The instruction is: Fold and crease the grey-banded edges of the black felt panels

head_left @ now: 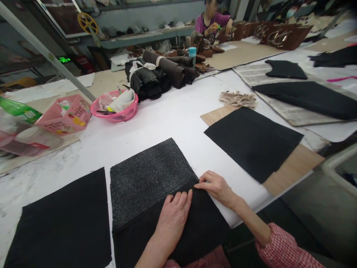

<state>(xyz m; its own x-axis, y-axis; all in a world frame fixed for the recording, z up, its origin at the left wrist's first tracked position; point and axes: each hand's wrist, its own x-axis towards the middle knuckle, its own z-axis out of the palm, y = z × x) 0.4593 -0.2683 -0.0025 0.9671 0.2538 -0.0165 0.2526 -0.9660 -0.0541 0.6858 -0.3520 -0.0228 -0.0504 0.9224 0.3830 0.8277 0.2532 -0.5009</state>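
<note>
A black fabric piece lies in front of me over a dark speckled sheet, covering its near part. My left hand rests on the black fabric, fingers side by side and slightly bent, their tips near its far edge; the thumb is hidden. At the right end of that edge, my right hand pinches the fabric between thumb and fingers. To the left is a separate black piece. Another black piece sits at the right on a thin wooden board.
Across the white table stand a pink basin of tools, a pink box and dark rolled material. Beige scraps lie beyond the board. A co-worker sits at the back near brown bags.
</note>
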